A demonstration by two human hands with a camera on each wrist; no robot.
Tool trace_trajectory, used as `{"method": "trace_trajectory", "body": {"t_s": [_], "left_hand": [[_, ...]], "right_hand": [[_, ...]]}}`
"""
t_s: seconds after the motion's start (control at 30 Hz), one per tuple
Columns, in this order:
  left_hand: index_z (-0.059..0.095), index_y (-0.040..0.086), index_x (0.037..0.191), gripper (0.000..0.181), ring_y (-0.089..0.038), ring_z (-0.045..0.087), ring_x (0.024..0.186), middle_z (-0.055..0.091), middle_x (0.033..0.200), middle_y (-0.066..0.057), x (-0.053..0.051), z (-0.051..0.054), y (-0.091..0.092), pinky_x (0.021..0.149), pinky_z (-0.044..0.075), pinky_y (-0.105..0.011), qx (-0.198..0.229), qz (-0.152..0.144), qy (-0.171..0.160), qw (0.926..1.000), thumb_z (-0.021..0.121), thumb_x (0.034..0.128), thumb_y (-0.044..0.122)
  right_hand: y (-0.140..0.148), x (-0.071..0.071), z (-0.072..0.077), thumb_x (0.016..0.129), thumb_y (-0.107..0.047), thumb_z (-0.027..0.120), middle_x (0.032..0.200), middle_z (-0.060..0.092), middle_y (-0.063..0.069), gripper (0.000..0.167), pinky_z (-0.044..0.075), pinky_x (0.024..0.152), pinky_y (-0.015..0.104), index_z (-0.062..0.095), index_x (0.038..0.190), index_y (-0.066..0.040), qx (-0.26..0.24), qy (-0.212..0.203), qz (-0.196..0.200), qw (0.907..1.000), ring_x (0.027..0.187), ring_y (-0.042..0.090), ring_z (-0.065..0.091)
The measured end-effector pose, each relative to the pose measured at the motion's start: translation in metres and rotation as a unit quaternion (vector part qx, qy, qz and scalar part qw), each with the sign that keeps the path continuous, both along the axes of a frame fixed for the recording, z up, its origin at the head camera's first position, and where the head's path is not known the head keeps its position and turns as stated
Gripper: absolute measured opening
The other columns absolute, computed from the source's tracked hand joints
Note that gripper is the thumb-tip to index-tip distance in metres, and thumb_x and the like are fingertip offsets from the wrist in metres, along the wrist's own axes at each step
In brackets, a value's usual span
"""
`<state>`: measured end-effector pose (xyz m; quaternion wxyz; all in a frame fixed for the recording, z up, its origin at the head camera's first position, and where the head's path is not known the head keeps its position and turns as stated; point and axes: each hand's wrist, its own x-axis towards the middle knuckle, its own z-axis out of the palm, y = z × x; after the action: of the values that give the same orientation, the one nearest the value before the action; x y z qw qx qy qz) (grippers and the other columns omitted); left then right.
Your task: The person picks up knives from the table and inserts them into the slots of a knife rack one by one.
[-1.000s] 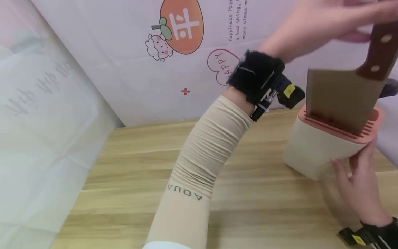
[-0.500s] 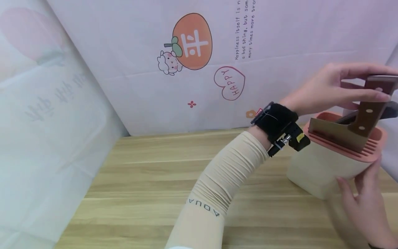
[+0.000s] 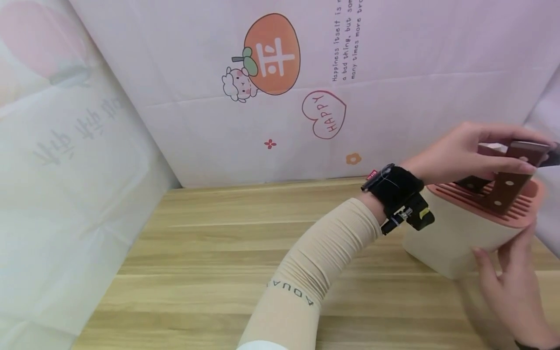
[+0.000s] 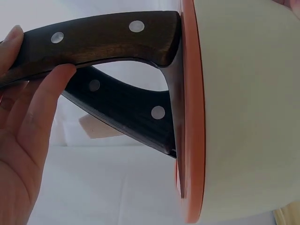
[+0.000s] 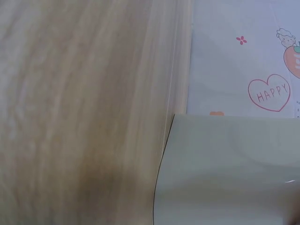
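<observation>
At the right of the head view, my left hand (image 3: 459,153) grips the brown riveted handle of a cleaver (image 3: 505,192). Its blade is down in the slotted coral top of a cream knife block (image 3: 450,238); in the left wrist view only a thin strip of the cleaver's blade (image 4: 176,103) shows along the rim. A second knife's dark handle (image 4: 126,112) slants out of the block behind it. My right hand (image 3: 512,287) holds the block low on its near right side, thumb on the front; the other fingers are partly hidden. In the right wrist view the block's wall (image 5: 225,164) shows, no fingers clearly.
The block stands on a wood-grain table (image 3: 197,262). A white printed sheet (image 3: 197,136) forms the back wall, close behind the block, and another pale sheet (image 3: 87,194) stands at the left. Bare tabletop lies left of the block.
My left hand has come down with the cleaver, and its blade has sunk from well above the slots to almost wholly inside. My right hand stays on the block. The head view has shifted.
</observation>
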<state>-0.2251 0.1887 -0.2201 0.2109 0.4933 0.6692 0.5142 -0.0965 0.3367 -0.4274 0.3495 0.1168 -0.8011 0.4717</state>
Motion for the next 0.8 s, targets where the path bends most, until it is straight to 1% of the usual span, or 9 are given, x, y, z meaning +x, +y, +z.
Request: {"method": "trace_trajectory", "body": {"t_s": [0.17,0.2,0.3,0.37,0.43,0.57,0.67,0.73,0.8], "left_hand": [[0.058,0.005,0.141,0.046,0.007,0.058,0.093,0.068,0.117,0.002,-0.002,-0.002,0.000,0.084,0.050,-0.009,0.008,-0.003,-0.018,0.9998,0.067,0.0971,-0.003],[0.058,0.006,0.142,0.046,0.007,0.059,0.093,0.068,0.118,0.002,-0.002,-0.003,0.001,0.085,0.050,-0.008,0.005,0.002,-0.023,0.9997,0.067,0.0971,-0.003],[0.057,0.009,0.144,0.050,0.008,0.061,0.093,0.071,0.118,0.002,-0.005,-0.006,0.003,0.084,0.051,-0.009,0.001,0.025,-0.052,0.9983,0.067,0.0965,-0.003],[0.058,0.011,0.144,0.051,0.008,0.063,0.089,0.073,0.116,0.003,-0.006,-0.009,0.007,0.081,0.052,-0.010,-0.003,0.046,-0.064,0.9969,0.069,0.0960,-0.002],[0.058,0.010,0.143,0.051,0.008,0.064,0.087,0.073,0.117,0.002,-0.006,-0.012,0.008,0.080,0.053,-0.009,0.002,0.063,-0.072,0.9954,0.069,0.0952,-0.003],[0.064,0.014,0.139,0.048,0.011,0.063,0.084,0.074,0.112,0.008,-0.005,-0.016,0.010,0.078,0.051,-0.006,-0.003,0.111,-0.044,0.9928,0.074,0.0937,0.003],[0.068,0.018,0.135,0.045,0.013,0.062,0.081,0.074,0.107,0.014,-0.003,-0.019,0.009,0.076,0.050,-0.005,0.005,0.155,-0.031,0.9874,0.077,0.0921,0.009],[0.070,0.021,0.133,0.043,0.015,0.061,0.080,0.074,0.105,0.016,-0.001,-0.020,0.004,0.077,0.049,-0.005,0.016,0.180,-0.027,0.9831,0.078,0.0916,0.012],[0.070,0.022,0.132,0.041,0.016,0.060,0.082,0.074,0.105,0.018,-0.001,-0.022,-0.005,0.077,0.049,-0.005,0.026,0.198,-0.019,0.9797,0.078,0.0925,0.015]], "right_hand": [[0.001,-0.003,0.002,0.101,0.005,0.054,0.168,0.014,0.016,0.083,0.026,0.116,0.016,0.004,0.165,-0.012,0.002,0.010,0.006,0.9999,0.152,0.020,0.025],[0.001,-0.004,0.002,0.101,0.003,0.055,0.168,0.014,0.016,0.083,0.026,0.116,0.016,0.004,0.165,-0.012,0.004,0.009,0.006,0.9999,0.152,0.020,0.025],[0.002,-0.008,0.005,0.102,0.002,0.054,0.167,0.015,0.017,0.080,0.026,0.116,0.017,0.006,0.164,-0.011,0.000,0.017,0.016,0.9997,0.152,0.021,0.025],[0.002,-0.009,0.005,0.102,0.002,0.054,0.166,0.017,0.016,0.080,0.027,0.116,0.016,0.006,0.164,-0.011,-0.002,0.018,0.016,0.9997,0.151,0.020,0.026],[0.002,-0.010,0.005,0.102,0.002,0.055,0.165,0.020,0.016,0.080,0.028,0.115,0.016,0.007,0.164,-0.011,-0.001,0.021,0.013,0.9997,0.149,0.019,0.029],[0.004,-0.012,0.005,0.100,0.005,0.055,0.163,0.022,0.015,0.081,0.030,0.114,0.016,0.007,0.164,-0.010,0.009,0.025,0.010,0.9996,0.147,0.018,0.033],[0.005,-0.012,0.009,0.099,0.008,0.055,0.163,0.023,0.014,0.084,0.031,0.113,0.014,0.006,0.164,-0.010,0.021,0.018,0.011,0.9996,0.146,0.017,0.034],[0.006,-0.012,0.013,0.099,0.007,0.055,0.166,0.018,0.015,0.085,0.028,0.115,0.015,0.004,0.165,-0.010,0.018,0.017,0.021,0.9995,0.149,0.020,0.029],[0.005,-0.011,0.016,0.101,0.004,0.055,0.168,0.010,0.019,0.085,0.020,0.120,0.019,-0.001,0.164,-0.005,-0.003,0.037,0.032,0.9988,0.153,0.023,0.019]]}}
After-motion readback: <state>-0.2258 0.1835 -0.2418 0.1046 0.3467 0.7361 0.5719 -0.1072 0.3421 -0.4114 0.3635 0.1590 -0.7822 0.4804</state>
